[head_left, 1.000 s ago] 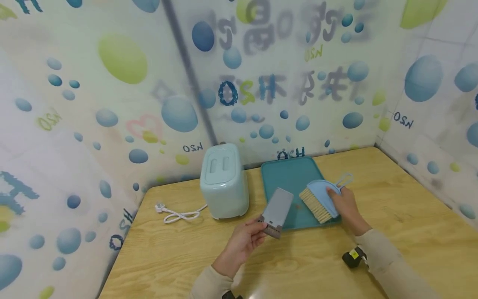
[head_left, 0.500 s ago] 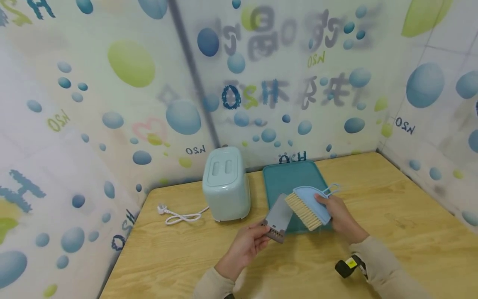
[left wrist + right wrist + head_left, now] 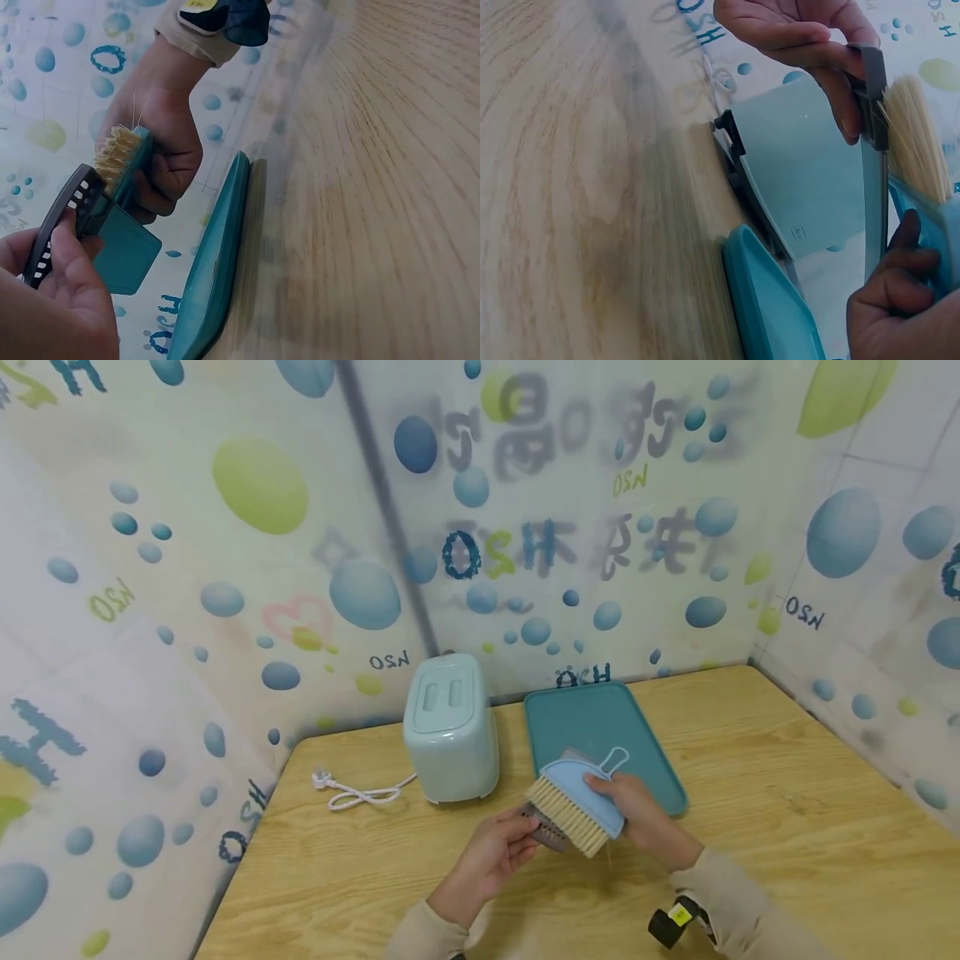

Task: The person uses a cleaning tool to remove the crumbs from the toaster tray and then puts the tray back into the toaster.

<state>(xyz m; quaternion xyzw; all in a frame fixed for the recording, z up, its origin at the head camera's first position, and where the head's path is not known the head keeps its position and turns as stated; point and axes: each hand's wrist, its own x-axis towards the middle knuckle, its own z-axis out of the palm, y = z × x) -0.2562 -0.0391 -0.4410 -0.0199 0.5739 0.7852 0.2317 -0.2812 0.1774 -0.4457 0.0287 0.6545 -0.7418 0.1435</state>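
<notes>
My left hand [image 3: 489, 853] pinches the dark slotted end of a flat grey crumb tray [image 3: 129, 251], held up over the table with its plate tilted. My right hand [image 3: 639, 817] grips a light blue hand brush [image 3: 583, 792] by its body, the looped handle sticking out past the thumb. Pale bristles [image 3: 564, 814] lie across the crumb tray near its slotted end and hide most of the plate in the head view. In the right wrist view the bristles come right up to the dark end [image 3: 871, 97].
A teal tray [image 3: 588, 718] lies on the wooden table [image 3: 360, 868] behind the hands. To its left stands a pale green toaster [image 3: 450, 735], its white cord and plug [image 3: 367, 795] on the table. Patterned walls [image 3: 300, 568] enclose the back and sides.
My right hand has carried the brush leftward from over the teal tray onto the crumb tray, covering much of it. My left hand keeps its hold in nearly the same place.
</notes>
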